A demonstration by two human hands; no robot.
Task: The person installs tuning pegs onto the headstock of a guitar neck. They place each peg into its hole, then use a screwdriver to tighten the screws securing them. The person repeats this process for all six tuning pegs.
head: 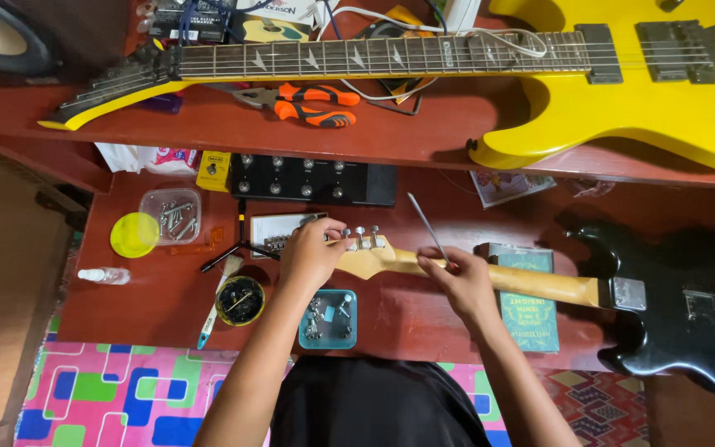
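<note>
A black electric guitar (688, 319) lies face down on a red-brown desk (167, 294), its pale wooden neck (539, 284) running left to the headstock (374, 258). My left hand (312, 255) grips the headstock at its silver tuning pegs (359, 237). My right hand (461, 281) rests on the neck and holds a thin metal screwdriver (428, 225) that points up and left. A small teal tray (328, 319) of metal parts sits just below the headstock.
A yellow electric guitar (622, 83) lies on the raised shelf with orange-handled pliers (312, 105). On the desk are a black pedal unit (312, 180), a clear box of screws (171, 213), a yellow lid (134, 234), a round tin (239, 300), a small spray bottle (103, 276) and a green book (531, 319).
</note>
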